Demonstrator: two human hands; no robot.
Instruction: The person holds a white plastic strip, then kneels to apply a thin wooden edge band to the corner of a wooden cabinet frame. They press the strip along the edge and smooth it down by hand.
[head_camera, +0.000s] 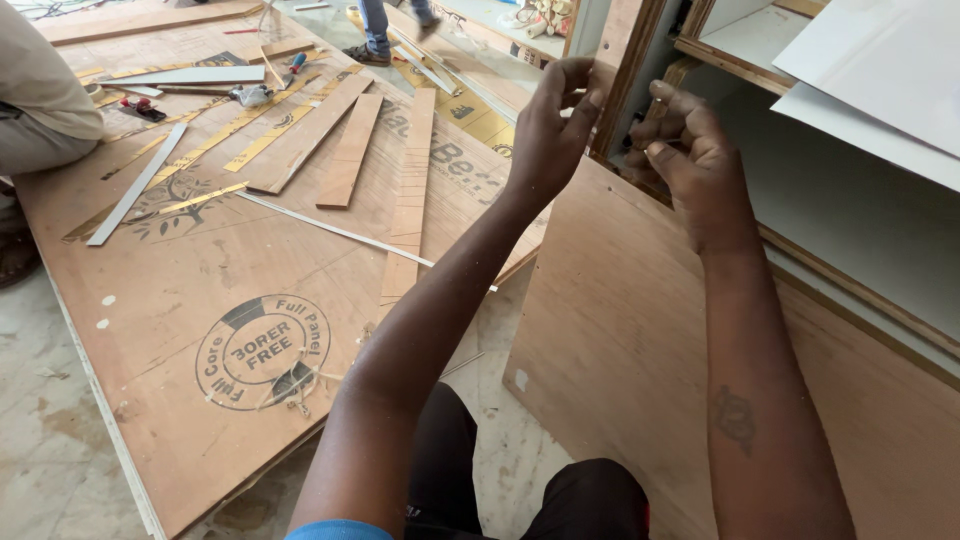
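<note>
A pale, stained stone floor (50, 450) carries a large plywood sheet (180, 290) lying flat, with a round printed stamp near its close edge. On that sheet, toward its far side, lie several wooden strips (350, 150) side by side, a long narrow plank (408, 190) to their right, and thin white laminate strips (135, 185) to their left. Farther back on the sheet rest small hand tools (262, 90). To the sheet's right, a second plywood panel (640, 350) stands on the floor, leaning.

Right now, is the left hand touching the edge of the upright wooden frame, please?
Touching: the head view shows the left hand with fingertips pinched on the wooden frame edge, no gap.
</note>
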